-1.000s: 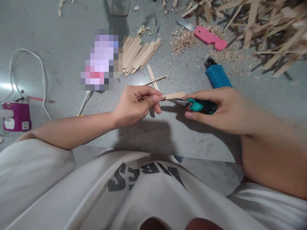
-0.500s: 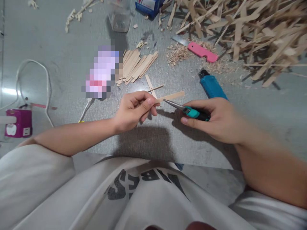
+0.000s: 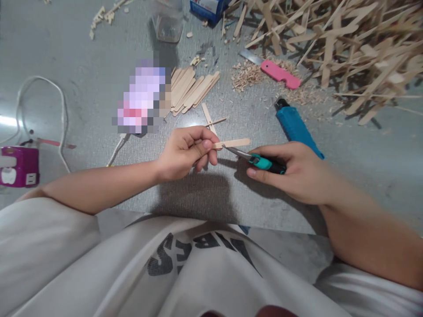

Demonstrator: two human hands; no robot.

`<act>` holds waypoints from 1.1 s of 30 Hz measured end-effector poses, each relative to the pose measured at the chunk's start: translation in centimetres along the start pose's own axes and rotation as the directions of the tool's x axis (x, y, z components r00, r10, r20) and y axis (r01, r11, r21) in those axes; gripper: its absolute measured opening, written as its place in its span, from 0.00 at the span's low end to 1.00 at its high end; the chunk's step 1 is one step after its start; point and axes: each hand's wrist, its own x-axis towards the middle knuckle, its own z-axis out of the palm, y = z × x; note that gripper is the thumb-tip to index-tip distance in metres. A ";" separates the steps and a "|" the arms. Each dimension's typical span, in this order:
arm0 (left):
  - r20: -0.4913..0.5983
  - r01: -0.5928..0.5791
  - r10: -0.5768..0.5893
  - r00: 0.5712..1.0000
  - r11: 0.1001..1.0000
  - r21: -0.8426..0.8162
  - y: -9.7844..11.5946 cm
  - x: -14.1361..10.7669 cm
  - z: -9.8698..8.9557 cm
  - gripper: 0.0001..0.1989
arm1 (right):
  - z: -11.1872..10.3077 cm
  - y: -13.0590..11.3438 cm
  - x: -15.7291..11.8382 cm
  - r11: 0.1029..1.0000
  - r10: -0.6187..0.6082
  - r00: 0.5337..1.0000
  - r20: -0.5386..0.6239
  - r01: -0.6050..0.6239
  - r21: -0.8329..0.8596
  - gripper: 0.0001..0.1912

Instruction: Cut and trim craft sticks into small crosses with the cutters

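The left hand's grip (image 3: 188, 149) pinches the left end of a pale flat stick (image 3: 237, 143), raised over the table (image 3: 139, 193). The right hand's grip (image 3: 294, 169) is wrapped around black-and-teal pliers (image 3: 262, 163), their tips at the stick's near edge. Just beyond the left fingers, a thin brown stick (image 3: 220, 120) crosses another pale one (image 3: 205, 110); farther off lies a small bunch of sticks (image 3: 198, 90). A blue cutter (image 3: 299, 130) lies just beyond the right hand, a pink-handled knife (image 3: 280, 74) farther away beside wood shavings (image 3: 246, 77), and a heap of sticks (image 3: 363, 57) fills the far right.
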 end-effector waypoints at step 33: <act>0.108 -0.047 0.058 0.992 0.993 -0.106 -0.9 0.1 -0.3 0.27 | 2.0 -1.1 -0.3 0.487 -0.059 0.791 0.609 -0.510 0.710 0.26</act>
